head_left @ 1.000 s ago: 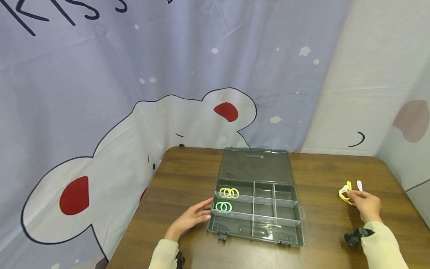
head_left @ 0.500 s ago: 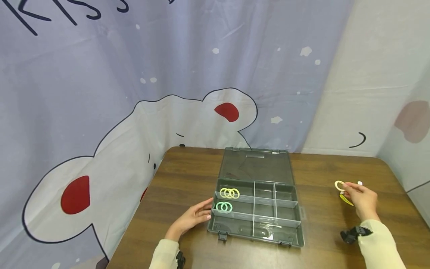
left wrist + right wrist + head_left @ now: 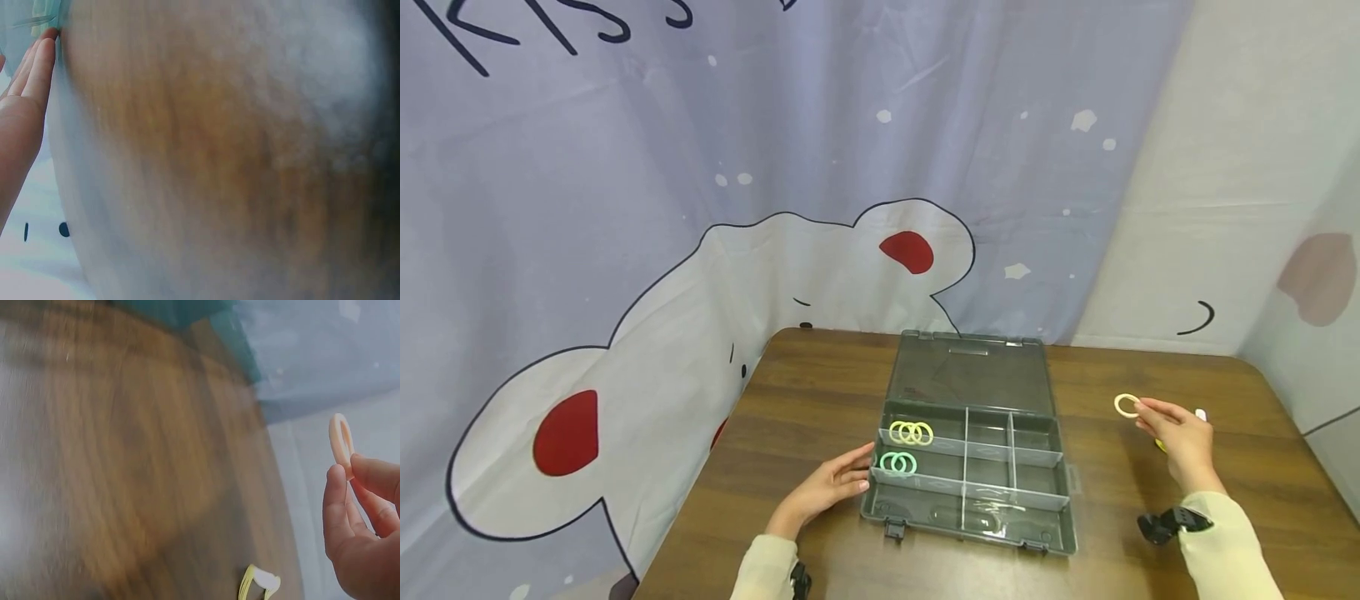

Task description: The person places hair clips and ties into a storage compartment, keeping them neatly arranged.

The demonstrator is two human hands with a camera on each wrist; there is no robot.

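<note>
At the right of the head view, the right hand (image 3: 1180,437) pinches a pale ring (image 3: 336,440) between thumb and fingertips, raised off the table (image 3: 823,375) and well apart from the box (image 3: 921,504). The left hand (image 3: 823,490), lower centre-left, holds nothing; its fingers are extended, with the tips touching the box's left side. The box lies with its lid (image 3: 970,375) back, three yellow rings (image 3: 914,432) overlapping in its upper-left compartment and two green rings (image 3: 897,463) just below. A yellow loop (image 3: 245,581) shows at the right wrist view's bottom edge.
</note>
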